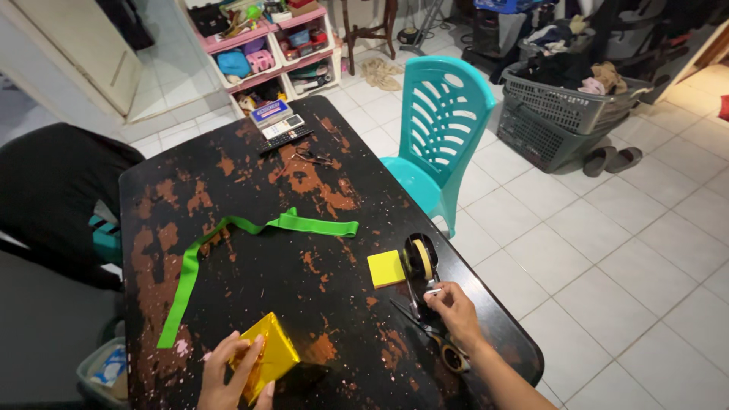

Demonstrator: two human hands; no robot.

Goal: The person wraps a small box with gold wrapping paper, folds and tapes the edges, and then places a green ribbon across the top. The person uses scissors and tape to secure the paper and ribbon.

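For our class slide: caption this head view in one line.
Left hand steadies a gold box; right hand at the tape dispenser.

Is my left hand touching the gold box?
Touching. The head view shows the left hand with fingers wrapped over the gold box on the table.

The left hand grips a gold box at the near edge of the worn black table, fingers wrapped over its left side. The right hand rests on the front of a black tape dispenser, fingertips at its cutter. Scissors lie partly under that hand and wrist. A yellow pad sits just left of the dispenser. A green ribbon winds across the table's middle. Remotes and glasses lie at the far end. A teal chair stands beside the table, laundry baskets beyond it.
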